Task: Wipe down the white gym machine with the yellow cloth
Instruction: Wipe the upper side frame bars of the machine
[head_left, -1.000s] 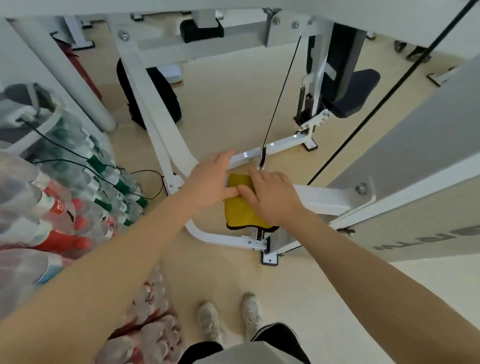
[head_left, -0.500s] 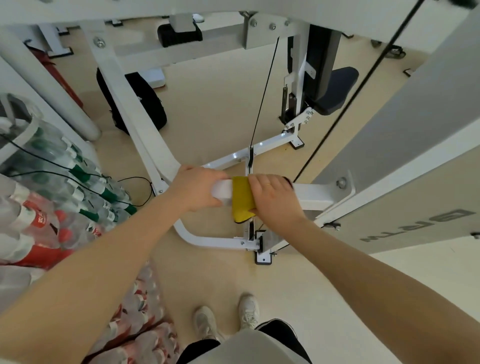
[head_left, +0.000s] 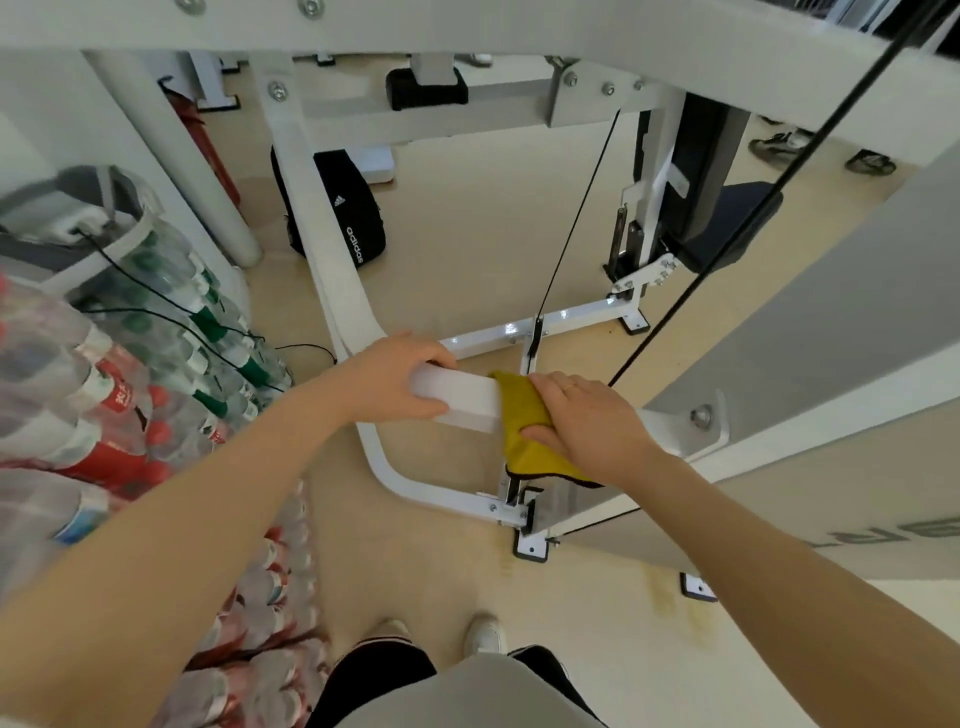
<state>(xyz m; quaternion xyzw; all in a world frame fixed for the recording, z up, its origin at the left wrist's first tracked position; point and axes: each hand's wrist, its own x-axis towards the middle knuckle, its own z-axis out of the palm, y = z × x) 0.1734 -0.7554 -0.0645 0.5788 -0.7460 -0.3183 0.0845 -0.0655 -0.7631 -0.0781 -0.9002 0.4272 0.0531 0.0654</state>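
A white square bar (head_left: 460, 402) of the white gym machine (head_left: 311, 218) crosses the middle of the view. My left hand (head_left: 395, 379) grips the free end of that bar, fingers curled over its top. The yellow cloth (head_left: 519, 421) is draped over the bar just right of the bare stretch, its black-edged lower part hanging down. My right hand (head_left: 587, 421) presses the cloth onto the bar with the fingers lying flat and the thumb underneath at the near side.
Shrink-wrapped packs of water bottles (head_left: 119, 374) are stacked at the left. A black backpack (head_left: 348, 208) lies on the floor behind the frame. Black cables (head_left: 571, 228) run down to the base. A grey shroud panel (head_left: 810, 374) fills the right. My shoes (head_left: 483, 634) are below.
My right hand has slid the cloth to the right along the bar, baring more white bar between my hands. More cloth hangs below the bar now. The camera has tilted.
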